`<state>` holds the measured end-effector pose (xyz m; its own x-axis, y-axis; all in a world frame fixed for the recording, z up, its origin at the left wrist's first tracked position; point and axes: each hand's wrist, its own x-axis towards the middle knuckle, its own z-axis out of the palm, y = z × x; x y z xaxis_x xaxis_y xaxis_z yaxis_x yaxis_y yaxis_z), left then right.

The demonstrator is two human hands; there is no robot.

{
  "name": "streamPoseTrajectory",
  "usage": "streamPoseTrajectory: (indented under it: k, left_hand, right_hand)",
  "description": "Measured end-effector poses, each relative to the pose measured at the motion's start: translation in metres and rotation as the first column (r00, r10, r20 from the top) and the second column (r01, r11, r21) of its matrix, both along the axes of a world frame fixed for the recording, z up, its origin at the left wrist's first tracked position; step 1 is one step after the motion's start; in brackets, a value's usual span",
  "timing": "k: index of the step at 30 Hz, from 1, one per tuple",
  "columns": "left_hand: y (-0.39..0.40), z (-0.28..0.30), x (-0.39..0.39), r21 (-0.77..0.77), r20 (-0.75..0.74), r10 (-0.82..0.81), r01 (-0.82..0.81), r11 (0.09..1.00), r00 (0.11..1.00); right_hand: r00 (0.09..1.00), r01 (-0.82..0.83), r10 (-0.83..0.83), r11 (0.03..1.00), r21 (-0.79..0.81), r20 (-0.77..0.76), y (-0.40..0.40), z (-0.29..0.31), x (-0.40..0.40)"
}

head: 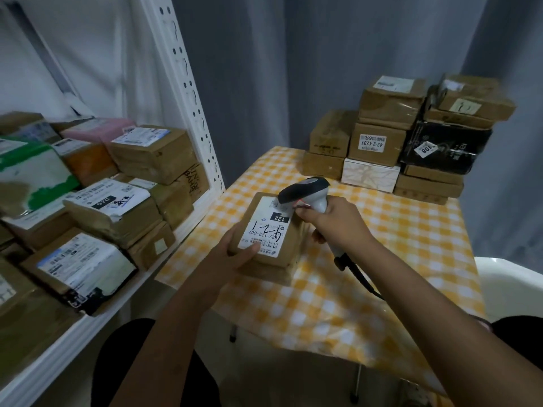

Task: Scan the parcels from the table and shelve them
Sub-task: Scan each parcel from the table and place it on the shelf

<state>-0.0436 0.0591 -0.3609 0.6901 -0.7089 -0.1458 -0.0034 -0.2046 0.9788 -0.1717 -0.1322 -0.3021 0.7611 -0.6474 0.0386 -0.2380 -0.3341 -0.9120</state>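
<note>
— What is each hand doing?
— The left hand [235,248] grips a brown parcel [269,230] by its near-left corner, thumb lying on the white label [264,227], which faces up. The parcel rests on the checked tablecloth [396,245]. The right hand [338,221] is wrapped round the handle of a barcode scanner [305,192], just right of the parcel, with the scanner's head over the label's far end.
— And the other parcels?
— A stack of boxes [411,136] stands well beyond the right hand, at the table's far corner. Left of the left hand, the white shelf [123,292] holds many labelled parcels [102,207].
</note>
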Motion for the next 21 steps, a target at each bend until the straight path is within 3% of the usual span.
streamPoseTrajectory:
  k: [8,13,21]
  left_hand:
    - [0.003,-0.002,-0.005,-0.068,-0.169,-0.028,0.016,0.998,0.985]
    - [0.002,-0.003,-0.001,-0.111,-0.304,-0.027,-0.007,0.994,0.952]
    - [-0.004,-0.01,0.007,-0.184,-0.292,0.116,-0.174,0.967,0.949]
  right_hand:
    - [1.0,0.008,-0.006,0.998,-0.068,0.021,0.007,-0.003,-0.005]
    - [1.0,0.003,-0.002,1.0,-0.028,0.028,0.003,0.0,-0.005]
    - [1.0,0.011,-0.01,0.998,-0.063,0.026,-0.005,0.018,-0.012]
